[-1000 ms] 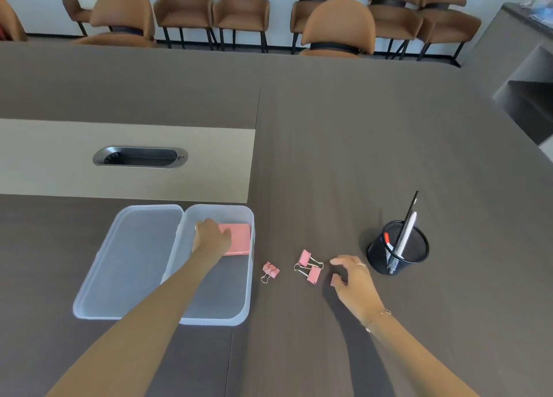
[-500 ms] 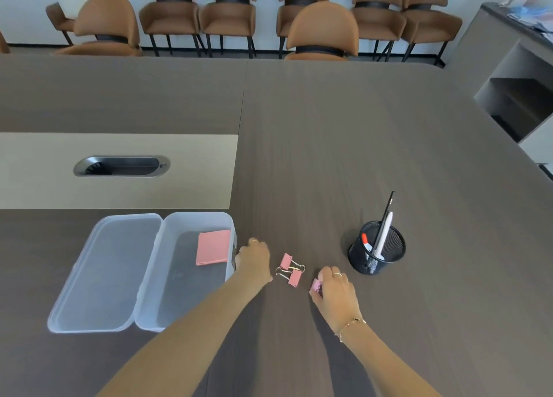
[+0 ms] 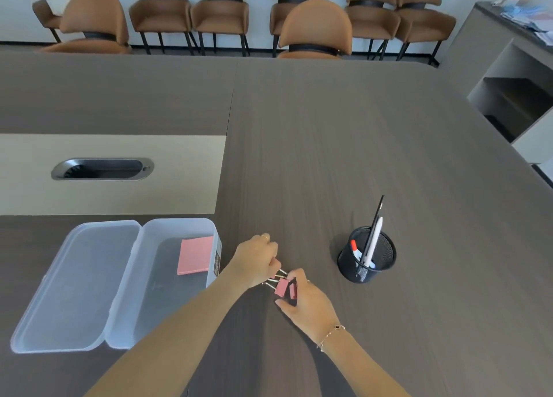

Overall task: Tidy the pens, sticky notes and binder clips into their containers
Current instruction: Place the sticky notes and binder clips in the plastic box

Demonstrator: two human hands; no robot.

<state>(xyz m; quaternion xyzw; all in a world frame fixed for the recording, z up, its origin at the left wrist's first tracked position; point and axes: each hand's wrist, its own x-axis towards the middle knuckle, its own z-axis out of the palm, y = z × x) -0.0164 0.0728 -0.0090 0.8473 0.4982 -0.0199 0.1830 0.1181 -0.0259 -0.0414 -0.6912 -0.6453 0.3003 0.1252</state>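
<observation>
Pink binder clips (image 3: 282, 287) lie on the dark table just right of the clear plastic box (image 3: 128, 292). My left hand (image 3: 256, 262) is closed around the wire handles of the clips. My right hand (image 3: 303, 299) pinches another pink binder clip (image 3: 293, 290) beside them. A pink sticky note pad (image 3: 194, 255) lies inside the box's right half; its hinged lid (image 3: 74, 286) lies open to the left. A black mesh pen cup (image 3: 367, 256) to the right holds several pens (image 3: 372, 241).
The beige table inset with a cable grommet (image 3: 102, 169) lies behind the box. Brown chairs (image 3: 314, 28) line the far edge and wall. A grey shelf unit (image 3: 508, 76) stands at the right.
My left hand left the sticky pad in the box and moved right onto the clips. My right hand picked up a clip and brought it to the others.
</observation>
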